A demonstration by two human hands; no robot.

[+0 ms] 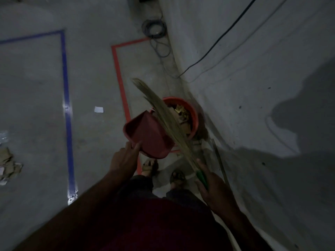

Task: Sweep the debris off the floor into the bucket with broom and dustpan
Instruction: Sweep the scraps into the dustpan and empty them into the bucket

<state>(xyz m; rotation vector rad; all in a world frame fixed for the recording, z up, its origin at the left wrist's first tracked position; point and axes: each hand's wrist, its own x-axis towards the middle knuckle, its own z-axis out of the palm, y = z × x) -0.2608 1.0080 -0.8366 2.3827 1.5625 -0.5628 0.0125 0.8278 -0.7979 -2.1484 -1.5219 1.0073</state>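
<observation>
a dim concrete floor (36,105) runs to a pale wall (253,69) on the right, marked with a blue tape outline (66,98) and a red tape outline (118,73), with cables (154,29) coiled at the far end. a person stands at the near edge of the red outline, 2 sandalled feet showing below. the orange bucket (194,116) sits against the foot of the wall inside the red outline and already holds cardboard scraps and something yellow. the grass broom (163,113) slants across the bucket's mouth, bristles up and away, its green handle gripped by the right hand (212,189), fingers wrapped round it. the red dustpan (146,134) is held above the floor just beside the bucket, tilted with its open mouth toward the bucket; it looks empty, though the light is poor. the left hand (123,158) holds it at the near rim, thumb and fingers closed on the edge. judged from this, 1 load has gone in. more remains: a heap of cardboard scraps (9,165) lies at the left edge outside the blue outline, and 1 white paper scrap (98,109) lies between the 2 outlines.
</observation>
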